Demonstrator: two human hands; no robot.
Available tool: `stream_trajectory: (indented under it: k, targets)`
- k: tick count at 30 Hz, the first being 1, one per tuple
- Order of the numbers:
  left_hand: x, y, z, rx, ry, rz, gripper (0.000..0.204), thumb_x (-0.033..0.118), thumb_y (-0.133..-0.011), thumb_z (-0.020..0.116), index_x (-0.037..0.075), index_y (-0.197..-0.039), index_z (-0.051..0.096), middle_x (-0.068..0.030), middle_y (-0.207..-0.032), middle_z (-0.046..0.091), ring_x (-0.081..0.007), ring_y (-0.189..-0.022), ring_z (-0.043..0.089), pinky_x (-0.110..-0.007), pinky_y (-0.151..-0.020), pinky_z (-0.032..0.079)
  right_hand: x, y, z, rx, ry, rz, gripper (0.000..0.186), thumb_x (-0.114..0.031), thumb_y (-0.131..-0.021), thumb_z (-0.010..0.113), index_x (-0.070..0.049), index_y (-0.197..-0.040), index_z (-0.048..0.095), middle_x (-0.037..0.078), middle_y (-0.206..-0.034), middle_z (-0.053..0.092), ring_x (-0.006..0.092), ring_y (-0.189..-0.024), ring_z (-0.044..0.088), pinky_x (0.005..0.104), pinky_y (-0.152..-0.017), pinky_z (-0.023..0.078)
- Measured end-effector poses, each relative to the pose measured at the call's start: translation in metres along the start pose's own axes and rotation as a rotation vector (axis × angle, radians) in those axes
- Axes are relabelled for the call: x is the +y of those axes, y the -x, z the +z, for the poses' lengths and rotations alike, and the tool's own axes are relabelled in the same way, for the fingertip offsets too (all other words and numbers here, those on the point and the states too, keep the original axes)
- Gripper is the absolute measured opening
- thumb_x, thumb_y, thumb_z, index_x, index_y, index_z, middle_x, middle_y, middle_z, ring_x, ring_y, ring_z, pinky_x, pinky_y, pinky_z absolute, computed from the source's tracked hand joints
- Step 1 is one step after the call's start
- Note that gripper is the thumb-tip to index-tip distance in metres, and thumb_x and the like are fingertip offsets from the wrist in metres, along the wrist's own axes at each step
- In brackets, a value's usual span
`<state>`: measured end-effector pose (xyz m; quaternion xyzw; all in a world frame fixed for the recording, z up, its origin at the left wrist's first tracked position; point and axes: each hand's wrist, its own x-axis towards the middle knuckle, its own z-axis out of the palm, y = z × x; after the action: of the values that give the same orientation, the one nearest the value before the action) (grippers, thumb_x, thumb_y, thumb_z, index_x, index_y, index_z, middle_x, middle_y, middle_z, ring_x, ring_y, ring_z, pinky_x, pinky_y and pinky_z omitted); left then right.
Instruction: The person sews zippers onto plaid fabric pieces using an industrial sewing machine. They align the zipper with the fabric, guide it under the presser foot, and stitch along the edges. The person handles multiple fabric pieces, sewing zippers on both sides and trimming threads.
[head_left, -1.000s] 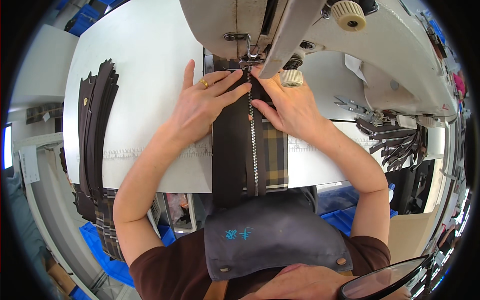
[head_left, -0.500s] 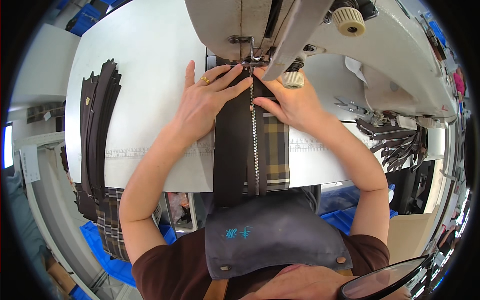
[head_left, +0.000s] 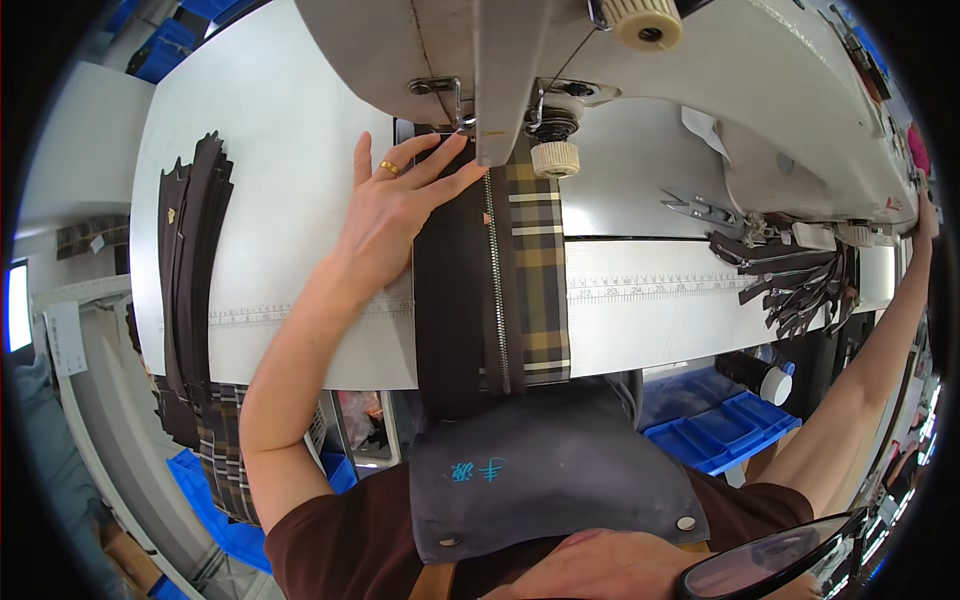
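Note:
My left hand point(head_left: 395, 200), wearing a gold ring, lies with fingers spread on a dark fabric band point(head_left: 445, 300) at the sewing machine's point(head_left: 650, 90) needle area. Along that band runs a metal zipper on brown tape point(head_left: 495, 280), over plaid fabric point(head_left: 540, 310). The fabric reaches past the table's front edge. The presser foot is partly hidden by my fingertips and a metal bar. My right hand point(head_left: 922, 205) is at the machine's far right end, small and edge-on; I cannot make out how its fingers are set.
A stack of dark strips point(head_left: 190, 260) lies on the white table point(head_left: 260, 100) at left. Scissors point(head_left: 700, 210) and a pile of zippers point(head_left: 790, 280) lie at right. Below are blue bins point(head_left: 720, 430), a bottle point(head_left: 772, 382) and hanging plaid fabric point(head_left: 225, 450).
My right hand has left the zipper and moved far right to the machine's end. My left hand stays at the fabric. The view has shifted slightly.

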<state>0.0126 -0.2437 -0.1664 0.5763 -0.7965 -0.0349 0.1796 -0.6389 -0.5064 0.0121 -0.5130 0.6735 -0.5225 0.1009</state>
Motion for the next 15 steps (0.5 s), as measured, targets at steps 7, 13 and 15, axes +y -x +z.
stream_trajectory:
  k: [7, 13, 15]
  targets:
    - [0.003, 0.001, -0.002, 0.01, 0.008, -0.021, 0.049, 0.002, -0.072, 0.061, 0.018, -0.118, 0.062, -0.0073, -0.128, 0.055, -0.027, -0.122, 0.046, -0.06, -0.106, 0.015, 0.043, 0.008, 0.013, -0.008, -0.506, 0.222, 0.048, -0.038, -0.093, 0.052, -0.002, -0.124, 0.052, 0.015, -0.122, 0.056, 0.0266, -0.11, 0.055, 0.0411, -0.093, 0.045]
    - [0.003, -0.002, -0.002, 0.037, 0.017, 0.003, 0.045, 0.014, -0.072, 0.067, 0.016, -0.117, 0.062, -0.0087, -0.127, 0.056, -0.0276, -0.12, 0.048, -0.057, -0.106, 0.016, 0.06, 0.073, 0.04, 0.269, -0.82, -0.015, 0.041, -0.027, -0.093, 0.055, 0.003, -0.12, 0.052, 0.017, -0.117, 0.058, 0.0292, -0.102, 0.058, 0.0381, -0.087, 0.049]
    - [0.002, 0.002, -0.002, 0.018, 0.058, -0.02, 0.056, 0.004, -0.073, 0.063, 0.024, -0.125, 0.056, -0.007, -0.13, 0.054, -0.0273, -0.123, 0.044, -0.061, -0.107, 0.014, 0.027, 0.092, 0.043, 0.467, -0.406, -0.419, 0.031, -0.02, -0.091, 0.056, 0.006, -0.109, 0.056, 0.017, -0.106, 0.061, 0.0267, -0.089, 0.061, 0.0367, -0.081, 0.051]
